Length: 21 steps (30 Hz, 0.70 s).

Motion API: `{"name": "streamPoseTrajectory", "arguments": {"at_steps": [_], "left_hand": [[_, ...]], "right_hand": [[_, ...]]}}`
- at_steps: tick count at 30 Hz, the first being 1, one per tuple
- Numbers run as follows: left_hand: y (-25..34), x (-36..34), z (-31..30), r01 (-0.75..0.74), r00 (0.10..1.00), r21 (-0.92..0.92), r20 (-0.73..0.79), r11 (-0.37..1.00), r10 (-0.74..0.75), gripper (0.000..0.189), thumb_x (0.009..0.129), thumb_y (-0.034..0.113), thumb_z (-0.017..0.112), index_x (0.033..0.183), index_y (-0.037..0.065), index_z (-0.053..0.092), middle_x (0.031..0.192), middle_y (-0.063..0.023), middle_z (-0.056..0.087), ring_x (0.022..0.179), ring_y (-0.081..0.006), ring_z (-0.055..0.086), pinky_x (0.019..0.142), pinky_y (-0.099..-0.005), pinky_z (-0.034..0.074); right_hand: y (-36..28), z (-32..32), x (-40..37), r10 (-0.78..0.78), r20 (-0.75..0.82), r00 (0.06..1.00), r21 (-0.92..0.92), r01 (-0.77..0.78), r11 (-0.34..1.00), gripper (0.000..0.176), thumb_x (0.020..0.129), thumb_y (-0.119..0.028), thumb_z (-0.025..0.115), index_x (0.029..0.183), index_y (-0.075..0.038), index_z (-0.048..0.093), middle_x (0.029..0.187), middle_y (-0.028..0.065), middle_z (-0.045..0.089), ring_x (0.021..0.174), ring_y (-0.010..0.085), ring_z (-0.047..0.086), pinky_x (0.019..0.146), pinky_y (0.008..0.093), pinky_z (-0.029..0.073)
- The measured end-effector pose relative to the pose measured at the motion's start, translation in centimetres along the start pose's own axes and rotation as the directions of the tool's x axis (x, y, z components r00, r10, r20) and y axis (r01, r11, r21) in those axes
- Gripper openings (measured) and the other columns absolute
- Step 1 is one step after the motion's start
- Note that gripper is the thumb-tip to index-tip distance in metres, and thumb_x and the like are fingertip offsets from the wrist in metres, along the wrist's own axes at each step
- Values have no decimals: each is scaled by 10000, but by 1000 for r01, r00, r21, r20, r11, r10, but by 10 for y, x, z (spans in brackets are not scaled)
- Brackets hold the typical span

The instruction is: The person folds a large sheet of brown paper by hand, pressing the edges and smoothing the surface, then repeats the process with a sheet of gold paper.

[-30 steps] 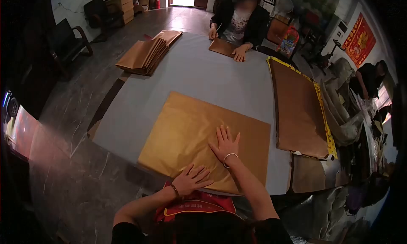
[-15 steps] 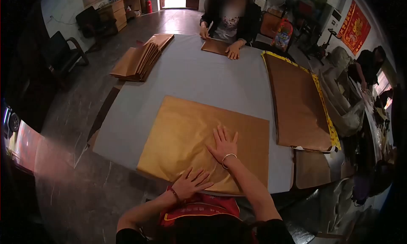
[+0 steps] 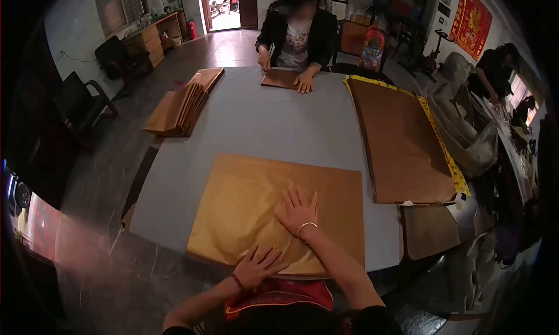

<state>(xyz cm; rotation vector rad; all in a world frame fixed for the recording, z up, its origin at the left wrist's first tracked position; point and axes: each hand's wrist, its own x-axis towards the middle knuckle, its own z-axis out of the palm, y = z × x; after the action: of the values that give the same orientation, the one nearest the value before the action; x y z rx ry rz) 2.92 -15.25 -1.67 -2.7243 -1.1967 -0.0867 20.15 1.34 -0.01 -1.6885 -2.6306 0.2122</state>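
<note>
Plainly, in the head view, a large gold paper sheet (image 3: pixel 250 201) lies flat at the six o'clock end of the grey bench (image 3: pixel 273 125), its near edge running along the bench edge just in front of the person.

The right hand (image 3: pixel 298 211) rests palm down on the sheet a little toward five o'clock of its middle. Its fingers (image 3: pixel 291 194) are spread wide toward twelve o'clock and grip nothing. The left hand (image 3: pixel 256 268) lies flat at the near edge, about six o'clock, fingers also splayed and empty. Pressing with open palms rather than pinching seems meant to keep the thin sheet from sliding or curling, with the weight spread so it does not crease. A pale bracelet (image 3: pixel 307 225) sits on the right wrist.

At ten o'clock a stack of folded brown sheets (image 3: pixel 177 105) hangs partly over the bench edge, well apart from the gold sheet and out of the way. Toward two o'clock a pile of big brown sheets (image 3: pixel 402 143) lies on a yellow-edged backing, close enough to draw from.

At twelve o'clock a co-worker's hand (image 3: pixel 303 81) presses a small brown piece (image 3: pixel 279 78).
</note>
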Motion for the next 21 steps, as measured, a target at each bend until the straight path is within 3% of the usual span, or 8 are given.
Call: {"name": "streamPoseTrajectory", "arguments": {"at_steps": [4,6,8,12,13,16,18,21], "left_hand": [[-1,2,-11,6,1000,-62,31,998,-4,611,856,334,496,1442,337,321,1458,-32,368,1365,-270,299,1118,-534,152],[-2,2,-11,-27,999,35,44,999,26,616,856,343,495,1445,334,316,1463,-33,363,1368,-264,294,1117,-535,151],[-1,1,-13,-13,997,7,70,1000,13,622,853,336,500,1447,334,314,1465,-35,360,1370,-260,292,1115,-532,156],[-1,1,-15,-16,999,-33,42,999,18,626,851,315,506,1447,332,315,1466,-37,359,1368,-258,293,1110,-532,168],[-1,2,-20,-7,998,-65,64,998,11,619,850,307,507,1441,325,325,1457,-38,370,1357,-260,307,1104,-534,182],[1,6,-25,12,994,-132,111,991,3,606,847,289,510,1430,312,347,1438,-39,392,1335,-266,336,1094,-538,211],[0,5,-17,-3,999,-86,45,996,7,594,846,279,510,1421,305,363,1431,-39,401,1321,-276,348,1080,-544,242],[2,6,-17,3,1000,-57,4,998,-3,506,899,275,502,1396,300,408,1409,-49,420,1301,-265,375,1055,-511,271]], "right_hand": [[1,0,3,5,-1,1000,-22,-5,1000,738,920,-623,251,1488,-154,215,1564,15,143,1440,212,109,1092,641,20],[2,1,3,16,6,1000,-41,-16,999,739,922,-623,245,1491,-155,202,1564,14,140,1441,211,100,1093,641,20],[3,5,2,-12,-57,998,11,12,1000,738,906,-606,323,1471,-135,258,1556,43,174,1431,207,161,1082,653,28],[2,2,2,-13,-34,999,-42,12,999,731,916,-604,295,1475,-137,243,1554,39,184,1435,209,146,1092,640,37],[3,2,1,-9,-54,998,25,11,1000,735,914,-608,299,1473,-134,248,1547,41,200,1431,219,157,1087,648,50],[1,-10,1,20,85,996,-14,-19,1000,710,941,-605,209,1497,-164,177,1567,8,118,1444,201,73,1098,637,22],[1,-7,1,20,112,994,-28,-17,999,711,940,-608,210,1497,-167,178,1566,10,121,1443,204,83,1095,641,31],[4,7,2,-26,-73,997,36,29,999,733,915,-602,308,1474,-131,246,1548,45,195,1428,228,162,1075,658,50]]}}
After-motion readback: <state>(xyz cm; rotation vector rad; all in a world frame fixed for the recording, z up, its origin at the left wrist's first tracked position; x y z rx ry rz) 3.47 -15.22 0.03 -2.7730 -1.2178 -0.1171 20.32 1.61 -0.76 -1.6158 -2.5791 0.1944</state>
